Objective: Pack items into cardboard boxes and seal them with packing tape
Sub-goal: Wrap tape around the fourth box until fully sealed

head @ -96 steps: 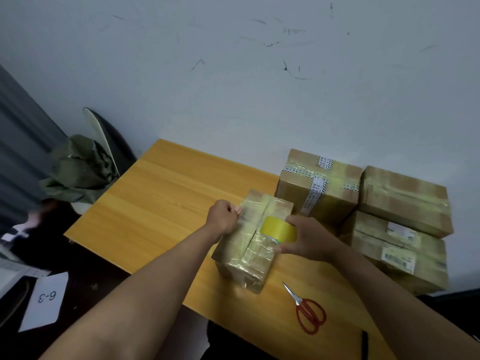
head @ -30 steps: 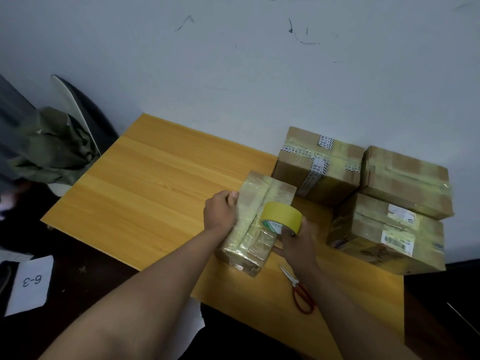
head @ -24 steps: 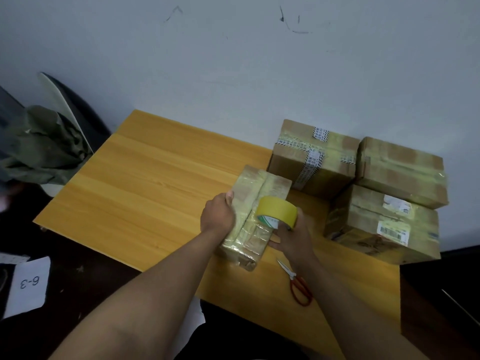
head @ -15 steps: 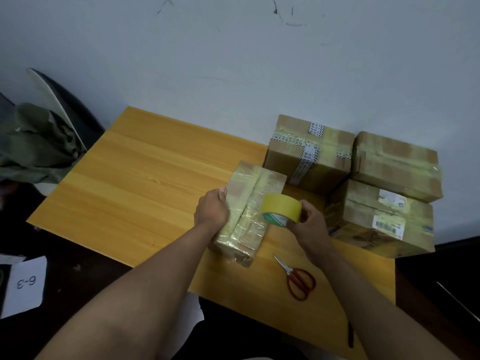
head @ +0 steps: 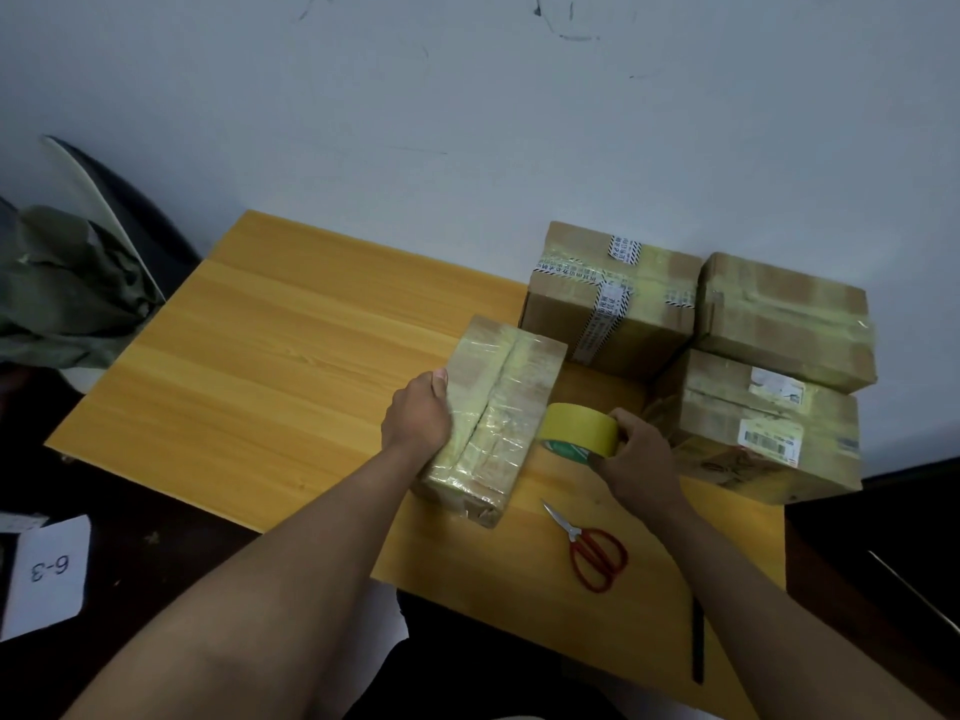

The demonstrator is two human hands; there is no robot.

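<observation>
Cardboard box [head: 493,407] on the wooden desk [head: 270,387], wrapped lengthwise in glossy tape, pinned along its near-left edge by the left hand [head: 418,415], fingers curled over the side and thumb on top. Yellow tape roll [head: 579,426] gripped in the right hand [head: 636,459], just right of that box, fingers curled round the rim; whether a strip ran from roll to box could not be told. Beyond the right hand, three sealed boxes [head: 613,298] stacked against the wall. Near side of the right hand, red scissors [head: 595,553] lying untouched on the desk. Judged nearly finished for this box: seam covered, probably only cutting or smoothing the tape left, then moving it to the stack.
</observation>
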